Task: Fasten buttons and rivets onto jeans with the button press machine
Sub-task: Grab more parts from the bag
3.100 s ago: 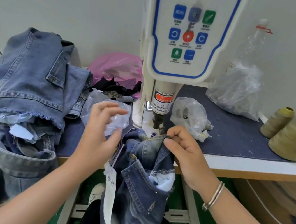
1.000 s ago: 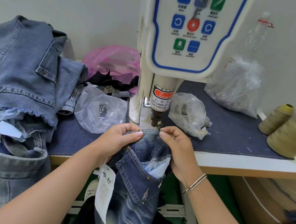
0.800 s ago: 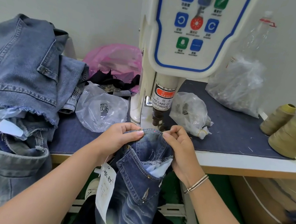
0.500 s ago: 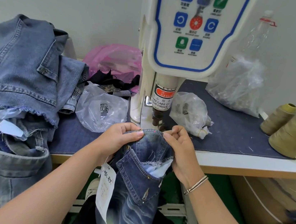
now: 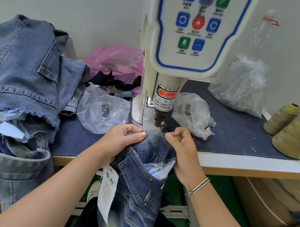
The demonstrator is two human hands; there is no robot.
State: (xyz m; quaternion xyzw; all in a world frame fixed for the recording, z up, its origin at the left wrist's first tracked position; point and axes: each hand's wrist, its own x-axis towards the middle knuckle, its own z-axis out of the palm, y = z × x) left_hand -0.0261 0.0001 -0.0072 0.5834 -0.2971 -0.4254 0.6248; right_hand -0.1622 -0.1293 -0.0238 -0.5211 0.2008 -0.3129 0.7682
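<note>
- containers: clear plastic bag [image 5: 103,112] left of the machine holds small metal parts; crumpled clear bag [image 5: 193,113] right of the machine, contents unclear; larger clear bag [image 5: 242,87] at the back right, contents unclear; pink bag [image 5: 114,59] behind, with dark fabric scraps [image 5: 115,82] in front of it; clear plastic bottle [image 5: 258,36] behind the larger bag
- counts: two thread cones [image 5: 295,136] at the right table edge; one heap of denim garments [image 5: 19,84] at left; three rivets visible on the held jeans; seven buttons on the control panel [image 5: 197,22]
- writing: "menu" on the top-left panel button; red "warning" label [image 5: 164,100] with "take care of your finger" on the ram; handwritten paper tag [image 5: 108,188] hanging from the jeans, characters not legible
- jeans [image 5: 142,179]: pocket edge lies under the ram of the button press machine [image 5: 171,62], the rest hanging below the table [image 5: 244,162]; a red light dot on the denim
- left hand [image 5: 121,140]: thumb and fingers pinch the edge beside a rivet [image 5: 142,131]
- right hand [image 5: 182,148]: fingers curled, pinching the edge opposite
</note>
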